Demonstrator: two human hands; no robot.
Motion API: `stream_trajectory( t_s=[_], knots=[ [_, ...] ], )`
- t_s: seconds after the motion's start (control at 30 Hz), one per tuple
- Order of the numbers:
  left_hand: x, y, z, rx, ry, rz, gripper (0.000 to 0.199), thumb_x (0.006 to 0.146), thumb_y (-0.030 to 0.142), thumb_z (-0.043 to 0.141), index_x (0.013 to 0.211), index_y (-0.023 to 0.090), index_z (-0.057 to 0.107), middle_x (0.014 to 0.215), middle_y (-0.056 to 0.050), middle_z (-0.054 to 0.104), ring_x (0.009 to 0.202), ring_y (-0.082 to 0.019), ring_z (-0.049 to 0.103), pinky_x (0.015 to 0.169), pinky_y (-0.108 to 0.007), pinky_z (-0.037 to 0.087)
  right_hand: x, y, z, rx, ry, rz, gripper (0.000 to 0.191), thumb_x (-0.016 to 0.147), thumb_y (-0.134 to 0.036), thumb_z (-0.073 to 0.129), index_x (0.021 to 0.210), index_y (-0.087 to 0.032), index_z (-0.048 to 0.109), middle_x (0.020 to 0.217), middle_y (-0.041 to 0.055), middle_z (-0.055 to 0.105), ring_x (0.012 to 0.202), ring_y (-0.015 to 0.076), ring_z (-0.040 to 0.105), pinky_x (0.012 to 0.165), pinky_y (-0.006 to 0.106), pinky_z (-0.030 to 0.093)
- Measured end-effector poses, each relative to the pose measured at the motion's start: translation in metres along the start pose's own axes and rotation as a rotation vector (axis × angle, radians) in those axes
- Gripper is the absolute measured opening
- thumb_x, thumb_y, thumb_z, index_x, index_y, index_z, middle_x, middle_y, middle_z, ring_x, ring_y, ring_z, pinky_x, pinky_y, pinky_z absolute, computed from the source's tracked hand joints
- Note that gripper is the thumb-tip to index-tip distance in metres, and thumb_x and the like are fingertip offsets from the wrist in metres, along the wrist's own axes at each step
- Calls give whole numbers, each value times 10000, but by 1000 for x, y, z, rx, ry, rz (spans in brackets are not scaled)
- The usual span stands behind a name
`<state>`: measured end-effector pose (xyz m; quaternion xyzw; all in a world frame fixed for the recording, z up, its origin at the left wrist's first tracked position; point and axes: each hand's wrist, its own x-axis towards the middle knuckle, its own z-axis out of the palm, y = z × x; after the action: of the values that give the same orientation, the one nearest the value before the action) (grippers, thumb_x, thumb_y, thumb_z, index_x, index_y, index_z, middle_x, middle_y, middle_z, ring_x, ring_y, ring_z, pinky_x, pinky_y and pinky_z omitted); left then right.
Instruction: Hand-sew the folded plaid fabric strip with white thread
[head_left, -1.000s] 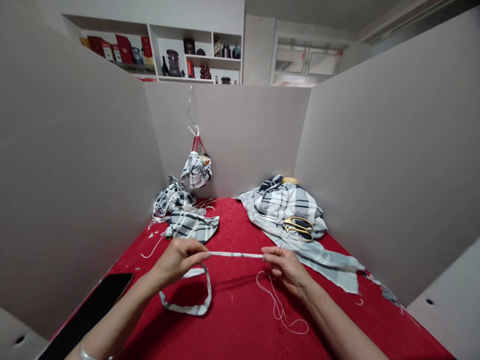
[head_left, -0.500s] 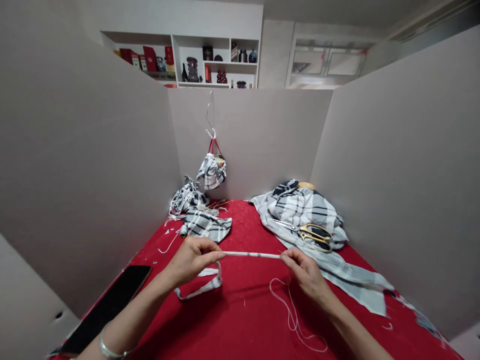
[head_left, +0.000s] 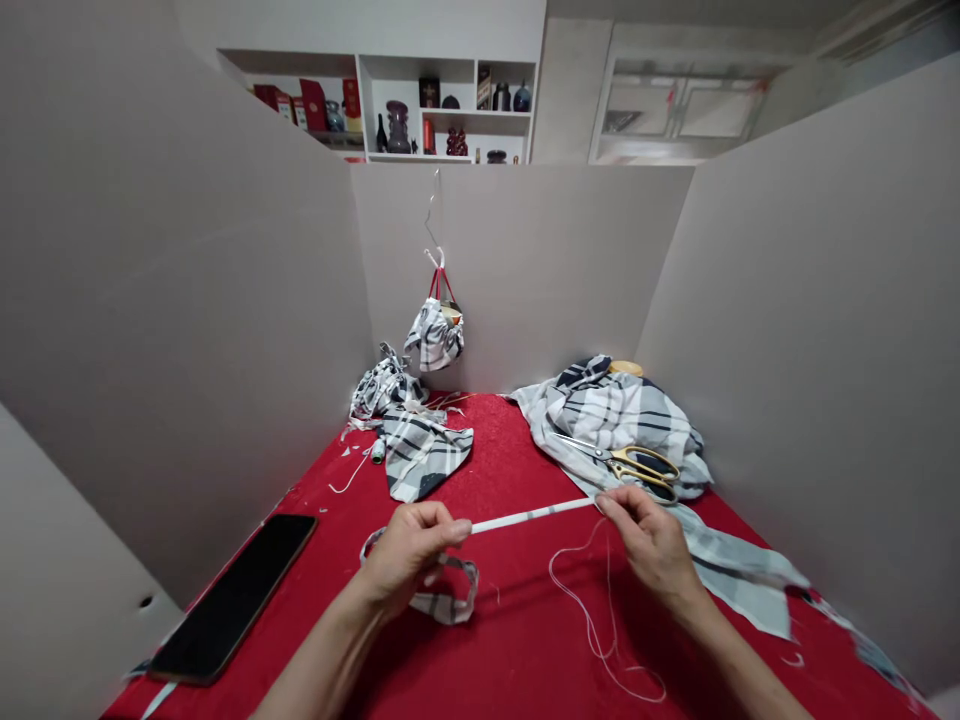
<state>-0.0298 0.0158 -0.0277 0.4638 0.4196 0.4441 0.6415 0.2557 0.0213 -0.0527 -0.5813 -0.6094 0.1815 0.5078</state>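
Fingers (head_left: 442,528) on both hands pinched shut on a narrow checked fabric strip (head_left: 532,516), and it's pulled taut! Left hand (head_left: 409,560) at one end, right hand (head_left: 652,545) at the other, the strip's long axis running almost level across the person, rising slightly rightward. Its looped tail (head_left: 457,603) seems to curl under the left hand on the red desk cover (head_left: 517,640), while a loose white thread (head_left: 592,620) trails below the right hand, with gold-handled scissors (head_left: 645,468) just beyond.
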Motion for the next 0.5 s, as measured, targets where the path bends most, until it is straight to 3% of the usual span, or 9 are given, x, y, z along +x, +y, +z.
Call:
stream_trajectory(
  t_s=[0.2,0.37,0.5],
  knots=[
    [-4,6,-14,41,-143,-10,235,707,335,673,660,105,670,376,108,254,369,-40,214,371,-175,332,-4,-3,-6,37,-37,40,294,808,-464,512,715,-189,559,639,1,533,608,167,489,590,273,418],
    [-1,17,-26,213,-267,-56,196,671,289,695,740,106,708,466,37,506,389,-69,420,415,-203,393,-1,-7,-10,23,-31,9,273,788,-447,536,720,-186,575,651,8,556,623,171,508,616,275,421],
    [1,34,-29,355,-458,-112,191,698,305,708,755,123,711,568,-1,625,481,-82,541,491,-186,407,2,-14,-16,-2,-34,3,277,776,-453,539,738,-183,587,678,20,581,624,177,521,600,275,421]
  ],
)
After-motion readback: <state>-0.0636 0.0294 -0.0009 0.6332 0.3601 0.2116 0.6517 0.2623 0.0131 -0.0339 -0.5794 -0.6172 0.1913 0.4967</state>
